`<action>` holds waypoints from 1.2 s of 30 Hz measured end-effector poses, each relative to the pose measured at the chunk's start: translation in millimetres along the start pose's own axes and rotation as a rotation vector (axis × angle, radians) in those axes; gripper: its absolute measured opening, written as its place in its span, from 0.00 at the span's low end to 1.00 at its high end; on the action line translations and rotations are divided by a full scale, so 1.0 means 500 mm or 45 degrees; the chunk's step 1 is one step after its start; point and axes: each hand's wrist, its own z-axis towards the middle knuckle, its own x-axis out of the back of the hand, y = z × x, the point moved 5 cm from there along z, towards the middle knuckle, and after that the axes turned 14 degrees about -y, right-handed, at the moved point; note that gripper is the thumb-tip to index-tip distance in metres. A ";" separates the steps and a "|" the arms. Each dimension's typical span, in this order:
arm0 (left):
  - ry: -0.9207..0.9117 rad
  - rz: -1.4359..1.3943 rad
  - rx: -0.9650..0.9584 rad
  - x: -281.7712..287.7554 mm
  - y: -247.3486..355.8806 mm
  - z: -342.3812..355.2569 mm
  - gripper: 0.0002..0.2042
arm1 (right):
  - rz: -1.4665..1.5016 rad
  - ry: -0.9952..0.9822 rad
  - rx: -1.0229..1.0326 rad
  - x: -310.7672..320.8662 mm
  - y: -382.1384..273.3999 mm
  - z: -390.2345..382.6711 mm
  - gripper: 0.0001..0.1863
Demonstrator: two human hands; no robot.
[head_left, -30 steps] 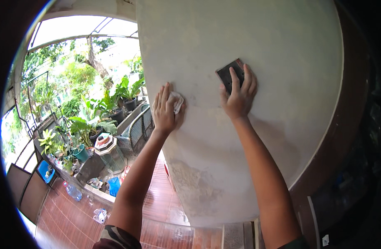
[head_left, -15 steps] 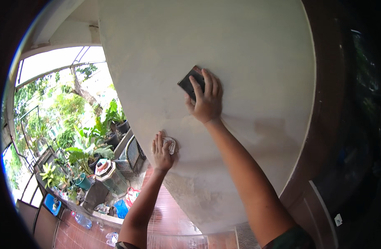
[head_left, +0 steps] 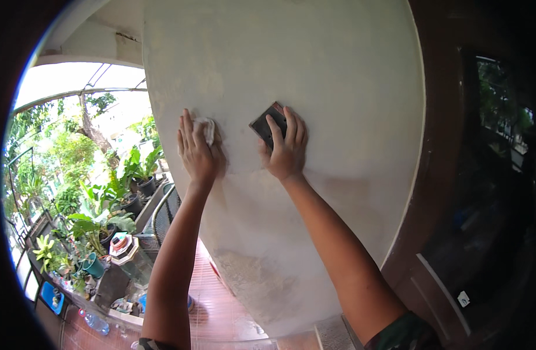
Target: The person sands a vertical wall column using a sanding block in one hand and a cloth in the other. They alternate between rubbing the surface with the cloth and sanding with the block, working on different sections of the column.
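A pale, whitish wall with a rough, stained patch low down stands before me. My right hand presses a dark rectangular sanding block to it, fingers over its back and thumb along its lower edge. Left of that, my left hand lies against the wall with its fingers pointing up. A crumpled white cloth is pinned there between its thumb and fingers. The block's working face is hidden against the wall.
Dark brown framing borders the wall on the right. Lower left are potted plants, a wicker chair, a glass tank and a plastic bottle on the red tiled floor.
My left hand has moved up the wall with the white cloth, now level with the right hand. The right hand and sanding block have barely shifted. The view has turned slightly right.
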 end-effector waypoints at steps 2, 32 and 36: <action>-0.092 -0.098 -0.064 -0.015 0.022 -0.059 0.20 | 0.008 0.042 0.033 -0.002 -0.001 -0.006 0.28; -0.430 -0.023 -0.172 -0.032 0.084 -0.206 0.18 | -0.258 0.081 -0.195 0.118 0.308 0.075 0.28; -0.181 -0.020 -0.229 -0.012 0.053 -0.008 0.23 | -0.204 0.137 -0.161 0.128 0.306 0.083 0.26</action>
